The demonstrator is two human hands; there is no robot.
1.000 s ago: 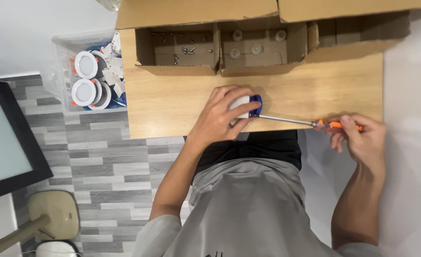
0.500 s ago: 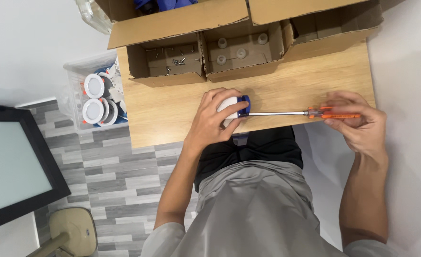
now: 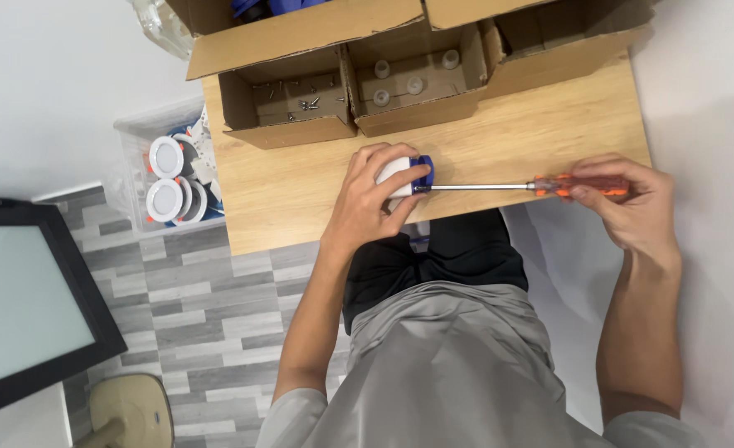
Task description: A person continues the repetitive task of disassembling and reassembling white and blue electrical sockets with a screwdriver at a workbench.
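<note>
Sideways on the wooden table (image 3: 301,199), white-and-blue fitting (image 3: 404,176) in left hand's (image 3: 371,203) closed grip, orange-handled screwdriver (image 3: 516,187) gripped by right hand (image 3: 632,207).

The fitting (image 3: 404,174) under the left hand (image 3: 371,199) was white with a blue part. The screwdriver (image 3: 549,186) had an orange handle and silver shaft. The table (image 3: 301,195) was pale wood grain, the boxes (image 3: 301,108) brown cardboard, the floor (image 3: 193,307) grey striped tile.
</note>
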